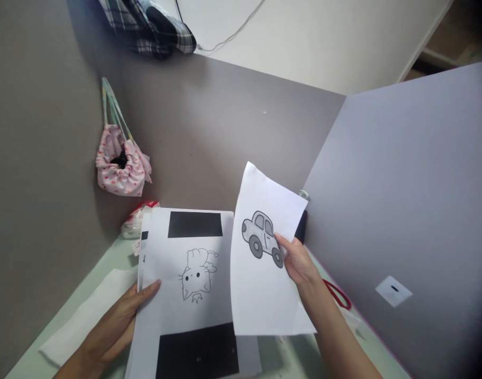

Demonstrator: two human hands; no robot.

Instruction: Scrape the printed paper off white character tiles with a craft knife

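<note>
Grey partition panels are closing in a pale green table (67, 310) on three sides. Nearest the camera, the left hand (114, 321) is lying nearly flat, fingers loosely spread, pressing on the left edge of a stack of white sheets (161, 316). The top sheet is showing a line drawing of a cat face (197, 276), printed upside down to the viewer, between two solid black rectangles; no writing is readable on it. Just beside it, the right hand (298, 263) is pinching a car drawing sheet (260, 263), thumb on the printed side and fingers behind, holding it lifted and slightly curled above the stack's right edge. The car is a rounded grey cartoon outline.

A folded white cloth (86, 316) is lying on the table left of the stack. A red loop (337, 295) is showing near the right wrist. Farther back, a crumpled plastic bag (140, 218) is sitting in the corner, and a pink dotted fabric pouch (122, 166) is hanging on the panel. Beyond the partition, a plaid garment (149, 26) is draping over the edge.
</note>
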